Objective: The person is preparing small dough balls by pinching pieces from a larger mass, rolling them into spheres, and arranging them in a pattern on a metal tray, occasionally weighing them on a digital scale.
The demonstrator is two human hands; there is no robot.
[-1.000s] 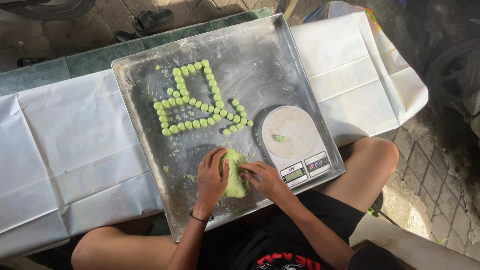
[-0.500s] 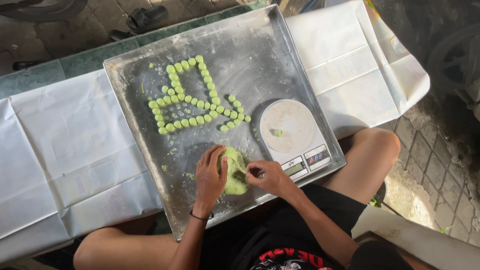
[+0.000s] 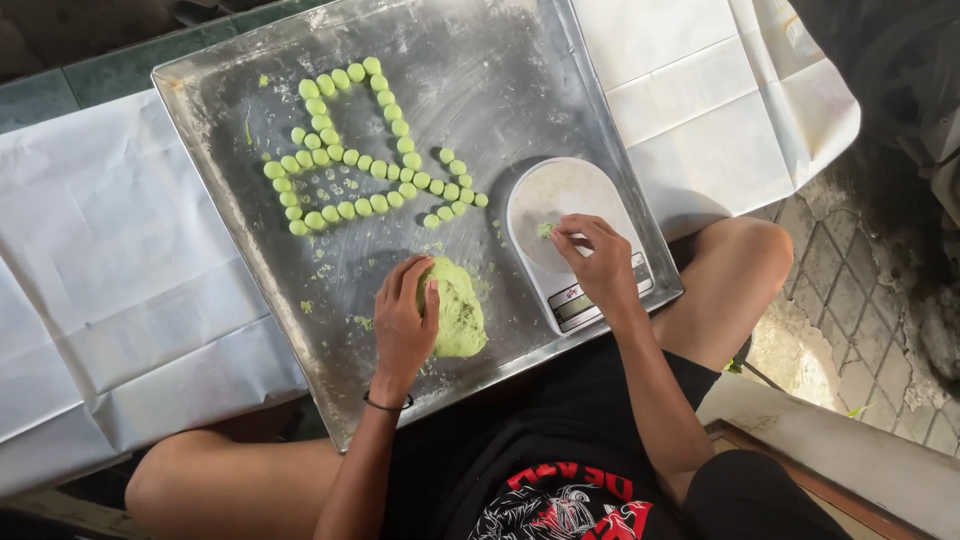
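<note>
A: What is the person doing?

B: I think they are weighing a bit of dough. The right hand (image 3: pixel 600 262) has its fingers pinched together over the white scale (image 3: pixel 570 215), right at a tiny green bit (image 3: pixel 544 230) on it. I cannot tell if it grips the bit or just touches it.

A: And the other hand?

B: The left hand (image 3: pixel 402 322) lies curved on the big dough lump (image 3: pixel 456 312), holding its side.

A: Where is the lump?

B: On the metal tray (image 3: pixel 520 90), near the front edge, just beside the scale.

A: How does it look?

B: Soft, green and bumpy. Little green balls (image 3: pixel 345 160) sit in rows farther back.

A: What comes next?

B: Maybe a gentle, careful pinch, since the bit is so small.
</note>
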